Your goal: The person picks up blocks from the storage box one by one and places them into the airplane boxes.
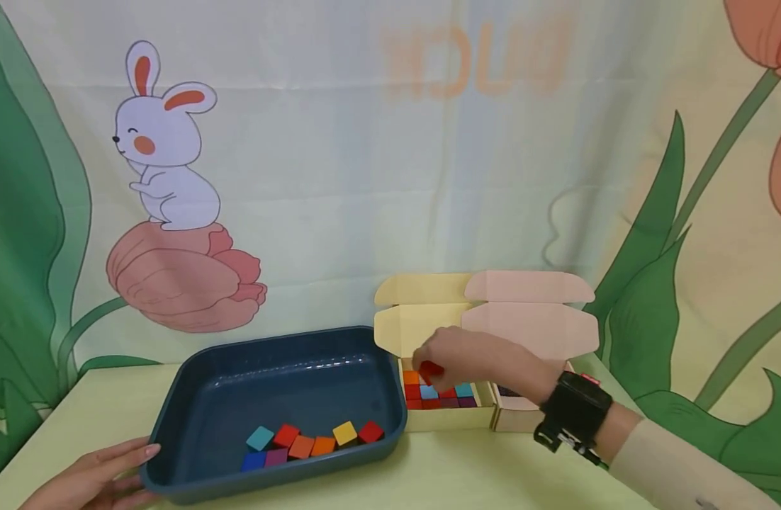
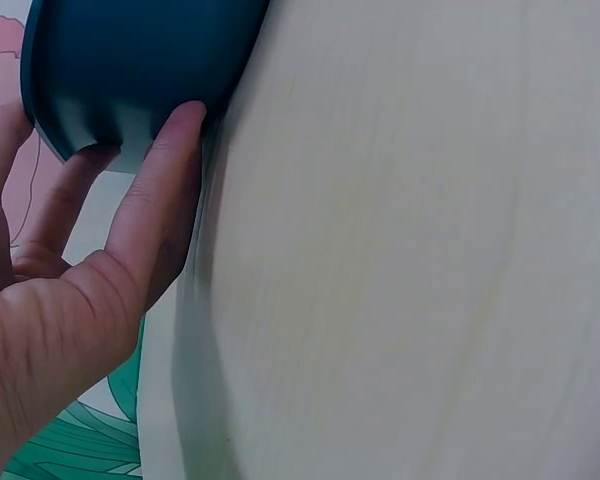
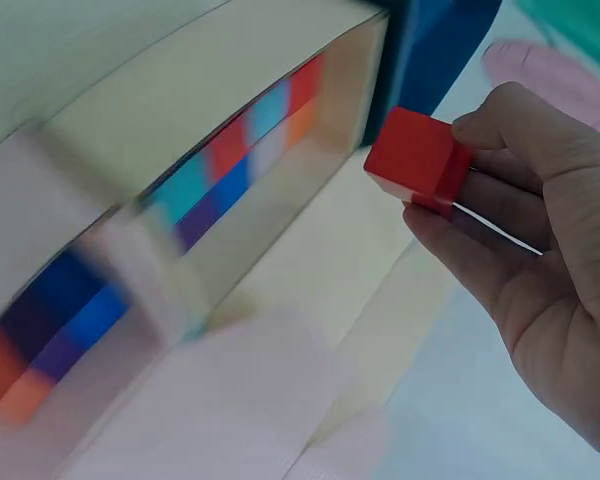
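Over the yellow box [image 1: 451, 421] in the head view, my right hand [image 1: 457, 360] pinches a red cube [image 3: 412, 155] between thumb and fingertips. Coloured cubes [image 1: 431, 404] sit in rows inside that box, partly hidden below the hand. My left hand [image 1: 103, 471] lies at the left front corner of a dark blue tray [image 1: 269, 487]. Its extended fingers [image 2: 165, 165] touch the tray's outer wall and rim. Several loose cubes [image 1: 301, 446], red, orange, yellow, blue, purple and teal, lie along the tray's front inside.
A pink box [image 1: 517, 421] stands right beside the yellow one, lids of both raised at the back; dark blue, purple and orange cubes [image 3: 60, 320] show in it. Behind the table [image 1: 454, 474] hangs a curtain [image 1: 339, 177] printed with a rabbit and flowers.
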